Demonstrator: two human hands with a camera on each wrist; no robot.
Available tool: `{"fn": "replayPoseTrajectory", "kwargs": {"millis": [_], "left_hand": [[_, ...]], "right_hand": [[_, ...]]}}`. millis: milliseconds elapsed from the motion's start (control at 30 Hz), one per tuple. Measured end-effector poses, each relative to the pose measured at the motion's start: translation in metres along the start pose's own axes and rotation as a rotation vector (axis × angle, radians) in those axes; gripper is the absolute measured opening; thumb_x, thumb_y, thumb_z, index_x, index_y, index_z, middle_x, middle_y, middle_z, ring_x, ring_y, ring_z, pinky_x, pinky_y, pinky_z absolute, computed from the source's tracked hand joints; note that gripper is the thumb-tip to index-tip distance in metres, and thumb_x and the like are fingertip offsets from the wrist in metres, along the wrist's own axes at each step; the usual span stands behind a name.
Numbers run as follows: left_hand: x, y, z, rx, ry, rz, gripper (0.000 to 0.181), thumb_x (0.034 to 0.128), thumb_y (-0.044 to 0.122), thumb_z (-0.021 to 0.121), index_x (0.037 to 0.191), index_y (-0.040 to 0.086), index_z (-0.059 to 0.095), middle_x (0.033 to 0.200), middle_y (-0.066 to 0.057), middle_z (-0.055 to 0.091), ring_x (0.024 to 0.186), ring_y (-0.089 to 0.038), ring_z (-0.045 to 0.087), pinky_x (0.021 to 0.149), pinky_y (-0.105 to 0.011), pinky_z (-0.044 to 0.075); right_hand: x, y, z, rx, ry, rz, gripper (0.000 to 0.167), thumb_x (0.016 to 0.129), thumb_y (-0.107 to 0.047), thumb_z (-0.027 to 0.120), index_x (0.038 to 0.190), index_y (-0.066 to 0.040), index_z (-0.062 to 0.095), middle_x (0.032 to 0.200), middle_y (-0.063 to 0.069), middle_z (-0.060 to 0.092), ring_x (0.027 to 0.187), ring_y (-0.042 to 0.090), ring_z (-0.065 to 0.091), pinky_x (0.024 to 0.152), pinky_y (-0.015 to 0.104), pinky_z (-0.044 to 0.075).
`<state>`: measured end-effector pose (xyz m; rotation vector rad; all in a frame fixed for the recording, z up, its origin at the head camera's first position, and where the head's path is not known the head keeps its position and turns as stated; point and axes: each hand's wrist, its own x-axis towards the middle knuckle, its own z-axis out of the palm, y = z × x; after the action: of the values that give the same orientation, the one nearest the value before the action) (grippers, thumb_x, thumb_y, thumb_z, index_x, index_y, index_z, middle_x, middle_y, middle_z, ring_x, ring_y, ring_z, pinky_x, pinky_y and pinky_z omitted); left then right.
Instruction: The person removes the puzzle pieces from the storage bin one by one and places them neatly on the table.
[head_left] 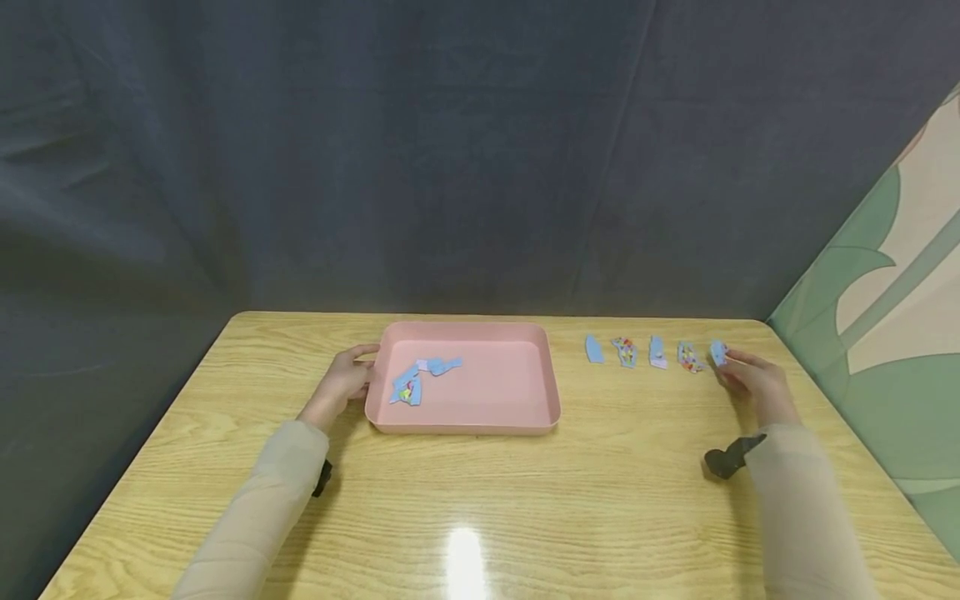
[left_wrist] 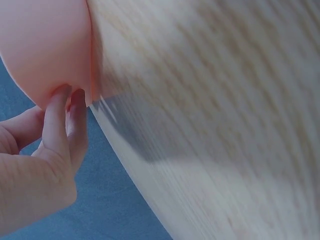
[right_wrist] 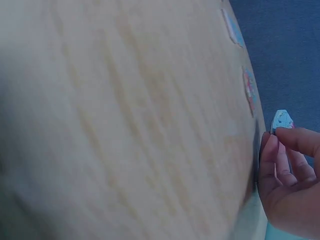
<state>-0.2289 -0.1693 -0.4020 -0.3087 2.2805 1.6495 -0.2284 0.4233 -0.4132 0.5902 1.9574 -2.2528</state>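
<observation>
At the left end of the pink tray (head_left: 480,423), my left hand (head_left: 348,377) touches the outer wall with its fingertips. The left wrist view shows loosely bent fingers (left_wrist: 56,125) against that wall. Inside the tray, on its left side, a few joined light-blue puzzle pieces (head_left: 407,388) lie flat. At the far right, my right hand (head_left: 759,385) pinches a light-blue puzzle piece (head_left: 718,352) between thumb and finger. In the right wrist view this puzzle piece (right_wrist: 282,120) stands up above the fingertips; the grip covers its lower part.
Left of my right hand several puzzle pieces lie in a row: a plain blue one (head_left: 594,349), a colourful one (head_left: 627,352), a blue one (head_left: 657,351) and another colourful one (head_left: 688,357). A dark curtain (head_left: 450,167) hangs behind the wooden table (head_left: 540,500); a patterned panel (head_left: 885,333) borders the right.
</observation>
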Motion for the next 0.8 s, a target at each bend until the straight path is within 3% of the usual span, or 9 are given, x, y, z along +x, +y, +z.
{"fn": "replayPoseTrajectory", "kwargs": {"millis": [333,800], "left_hand": [[0.0006,-0.0005,-0.0016,-0.002,0.0,-0.005,0.056,0.0951,-0.006,0.036,0.15,0.005,0.028,0.146,-0.028,0.039,0.126,-0.038,0.05,0.084,-0.031,0.055],[0.0012,-0.0056,-0.0005,-0.004,0.01,0.001,0.057,0.094,-0.006,0.036,0.149,0.005,0.029,0.148,-0.027,0.037,0.128,-0.039,0.049,0.08,-0.029,0.055]], "right_hand": [[0.0022,0.0026,0.0038,0.03,0.013,-0.006,0.041,0.09,0.006,0.055,0.068,-0.026,0.069,0.069,-0.013,0.066,0.063,0.001,0.065,0.065,0.011,0.054],[0.0089,0.0038,0.0058,-0.014,0.064,0.023,0.038,0.094,-0.002,0.051,0.065,-0.025,0.062,0.063,-0.009,0.066,0.058,0.001,0.064,0.062,0.012,0.054]]}}
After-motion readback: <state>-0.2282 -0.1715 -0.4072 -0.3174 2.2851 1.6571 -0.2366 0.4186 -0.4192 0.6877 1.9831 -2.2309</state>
